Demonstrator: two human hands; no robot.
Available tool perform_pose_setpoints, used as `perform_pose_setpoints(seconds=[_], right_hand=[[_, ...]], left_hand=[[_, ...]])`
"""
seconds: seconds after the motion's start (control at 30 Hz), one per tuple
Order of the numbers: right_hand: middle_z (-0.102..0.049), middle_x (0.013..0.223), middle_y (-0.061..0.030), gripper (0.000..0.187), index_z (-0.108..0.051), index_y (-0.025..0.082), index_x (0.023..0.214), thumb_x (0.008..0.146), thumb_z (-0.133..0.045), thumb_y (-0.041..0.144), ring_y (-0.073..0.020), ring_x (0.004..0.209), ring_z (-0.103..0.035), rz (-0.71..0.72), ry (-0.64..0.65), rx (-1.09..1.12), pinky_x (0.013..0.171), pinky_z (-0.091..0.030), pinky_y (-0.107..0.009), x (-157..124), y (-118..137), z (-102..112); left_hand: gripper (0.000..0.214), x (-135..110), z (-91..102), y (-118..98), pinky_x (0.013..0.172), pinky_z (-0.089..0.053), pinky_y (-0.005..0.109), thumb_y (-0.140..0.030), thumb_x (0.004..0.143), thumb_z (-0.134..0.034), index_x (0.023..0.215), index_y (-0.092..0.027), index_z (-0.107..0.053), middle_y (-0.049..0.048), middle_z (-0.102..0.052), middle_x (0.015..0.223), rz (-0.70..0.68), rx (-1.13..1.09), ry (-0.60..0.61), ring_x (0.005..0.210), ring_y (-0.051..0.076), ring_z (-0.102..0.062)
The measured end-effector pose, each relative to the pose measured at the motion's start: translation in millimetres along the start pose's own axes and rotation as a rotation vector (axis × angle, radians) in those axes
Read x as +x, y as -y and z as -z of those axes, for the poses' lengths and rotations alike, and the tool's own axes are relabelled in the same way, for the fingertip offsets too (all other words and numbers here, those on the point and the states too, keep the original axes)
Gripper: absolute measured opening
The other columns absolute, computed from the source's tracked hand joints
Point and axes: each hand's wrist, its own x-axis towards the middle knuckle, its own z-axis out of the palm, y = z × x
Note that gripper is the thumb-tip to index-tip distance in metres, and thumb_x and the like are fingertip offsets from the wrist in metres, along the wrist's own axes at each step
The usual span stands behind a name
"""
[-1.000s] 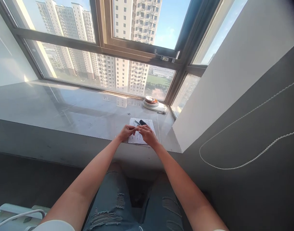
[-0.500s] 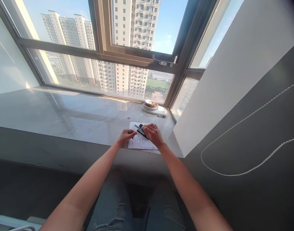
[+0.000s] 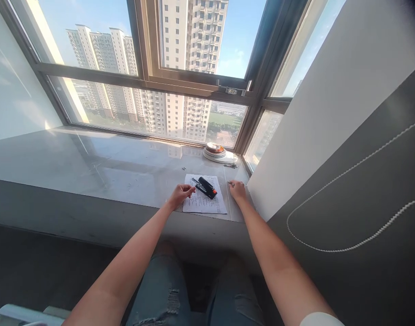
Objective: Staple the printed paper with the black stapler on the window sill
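Note:
A printed sheet of paper (image 3: 202, 202) lies on the grey stone window sill (image 3: 102, 167). On its upper half rests a black stapler (image 3: 206, 187) with an orange end, opened out. My left hand (image 3: 180, 194) sits at the paper's left edge with its fingers curled in a pinch; whatever it holds is too small to make out. My right hand (image 3: 238, 190) rests on the sill to the right of the paper, fingers closed around a thin small metal piece that pokes out toward the left.
A stack of plates (image 3: 218, 152) with an orange-lidded tin on top stands at the sill's far right corner, with small dark items beside it. A white wall (image 3: 316, 113) and a dark wall with a bead chain (image 3: 346, 199) close in on the right. My knees in torn jeans (image 3: 166, 294) are below the sill.
My right hand let go of the stapler and moved right, off the paper onto the sill. The stapler now lies uncovered on the sheet. My left hand stayed by the paper's left edge.

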Motion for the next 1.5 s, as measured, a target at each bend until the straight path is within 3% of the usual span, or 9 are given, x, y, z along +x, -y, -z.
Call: perform_pose_setpoints(seconds=[0.2, 0.33, 0.43, 0.57, 0.67, 0.8, 1.03, 1.27, 1.5], right_hand=[[-0.072, 0.123, -0.0163, 0.046, -0.063, 0.009, 0.137, 0.094, -0.048, 0.015, -0.0241, 0.117, -0.065, -0.045, -0.010, 0.004, 0.100, -0.048, -0.031, -29.2, -16.1, 9.9], [-0.066, 0.132, -0.0213, 0.042, -0.066, 0.008, 0.130, 0.098, -0.042, 0.021, -0.0290, 0.128, -0.057, 0.094, -0.022, -0.049, 0.110, -0.043, -0.039, -68.3, -15.4, 2.8], [-0.054, 0.146, -0.0249, 0.047, -0.061, 0.005, 0.135, 0.100, -0.036, 0.024, -0.0321, 0.140, -0.047, 0.144, -0.017, -0.067, 0.117, -0.035, -0.048, -82.5, -12.7, -2.7], [-0.052, 0.150, -0.0223, 0.052, -0.058, 0.007, 0.141, 0.101, -0.031, 0.027, -0.0335, 0.143, -0.043, 0.161, -0.014, -0.069, 0.120, -0.032, -0.050, -81.6, -14.7, -8.6], [-0.049, 0.152, -0.0237, 0.055, -0.055, 0.004, 0.143, 0.101, -0.030, 0.030, -0.0358, 0.145, -0.041, 0.146, -0.007, -0.052, 0.120, -0.032, -0.053, -79.8, -16.8, -10.7], [-0.050, 0.150, -0.0245, 0.054, -0.057, 0.003, 0.140, 0.102, -0.028, 0.026, -0.0352, 0.143, -0.041, 0.154, -0.008, -0.076, 0.119, -0.032, -0.051, -80.4, -14.2, -8.1], [-0.053, 0.146, -0.0255, 0.048, -0.061, 0.006, 0.135, 0.100, -0.032, 0.023, -0.0364, 0.139, -0.046, 0.151, -0.036, -0.081, 0.116, -0.034, -0.051, -80.4, -8.1, -3.9], [-0.054, 0.146, -0.0231, 0.044, -0.062, 0.007, 0.133, 0.099, -0.037, 0.021, -0.0338, 0.137, -0.048, 0.122, -0.016, -0.115, 0.116, -0.035, -0.045, -81.4, -3.3, 1.6], [-0.055, 0.146, -0.0215, 0.044, -0.063, 0.009, 0.132, 0.099, -0.037, 0.023, -0.0322, 0.137, -0.049, 0.131, -0.022, -0.129, 0.115, -0.036, -0.044, -83.1, -4.4, 0.9]], left_hand=[[0.049, 0.1, -0.9, 1.8, 0.055, -0.033, 0.024, -0.063, 0.086, -0.065, 0.077, -0.015, -0.071, -0.0006, -0.056, 0.057, 0.003, 0.041, -0.016, 0.053, 0.010, -0.043], [0.047, 4.9, -1.8, 5.4, 0.052, -0.033, 0.024, -0.060, 0.091, -0.055, 0.084, -0.015, -0.071, 0.0005, -0.060, 0.063, 0.018, 0.046, -0.110, 0.049, 0.010, -0.041], [0.040, 16.2, 6.4, 9.6, 0.056, -0.037, 0.026, -0.048, 0.095, -0.049, 0.081, -0.017, -0.069, 0.0030, -0.063, 0.067, -0.008, 0.308, -0.184, 0.052, 0.013, -0.048], [0.026, 39.3, 29.6, 15.2, 0.069, -0.044, 0.030, -0.027, 0.096, -0.048, 0.084, -0.017, -0.069, 0.0113, -0.068, 0.083, 0.002, 0.900, -0.190, 0.078, 0.023, -0.063], [0.025, 58.9, 40.1, 19.0, 0.081, -0.048, 0.034, -0.013, 0.094, -0.045, 0.099, -0.016, -0.070, 0.0162, -0.068, 0.106, 0.087, 1.133, -0.249, 0.102, 0.028, -0.064], [0.039, 86.1, 38.7, 24.1, 0.101, -0.046, 0.041, -0.004, 0.090, -0.043, 0.120, -0.013, -0.066, 0.0195, -0.059, 0.130, 0.041, 1.209, -0.268, 0.123, 0.030, -0.056], [0.058, 120.3, 43.4, 37.8, 0.119, -0.033, 0.049, -0.003, 0.090, -0.043, 0.144, -0.017, -0.055, 0.0163, -0.042, 0.160, 0.009, 1.136, -0.073, 0.149, 0.030, -0.036], [0.046, 100.1, 40.1, 32.8, 0.105, -0.047, 0.040, -0.002, 0.092, -0.039, 0.127, -0.015, -0.067, 0.0167, -0.063, 0.132, 0.088, 1.117, -0.181, 0.127, 0.029, -0.056], [0.047, 56.9, 31.6, 20.0, 0.094, -0.051, 0.032, 0.005, 0.089, -0.036, 0.117, -0.015, -0.068, 0.0161, -0.060, 0.128, 0.104, 1.102, -0.288, 0.120, 0.025, -0.059]])
